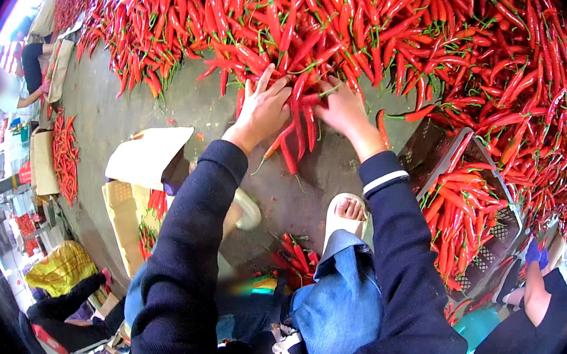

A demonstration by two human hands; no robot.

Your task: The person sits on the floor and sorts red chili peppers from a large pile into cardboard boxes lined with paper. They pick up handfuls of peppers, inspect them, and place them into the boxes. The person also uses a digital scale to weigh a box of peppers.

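Note:
A big heap of glossy red chili peppers with green stems fills the far side of the floor. At its near edge, both my hands are on a loose bunch of chili peppers. My left hand lies against the bunch's left side, its index finger stretched over the heap and the other fingers bent at the peppers. From the right, my right hand closes its fingers on the same bunch; some fingertips are hidden. Several peppers hang or lie between my wrists, pointing toward me.
A dark plastic crate with chili peppers stands at right. Left of my arm is an open cardboard box with a white flap. My sandalled foot rests on the grey floor. Other people sit at far left, lower left and right.

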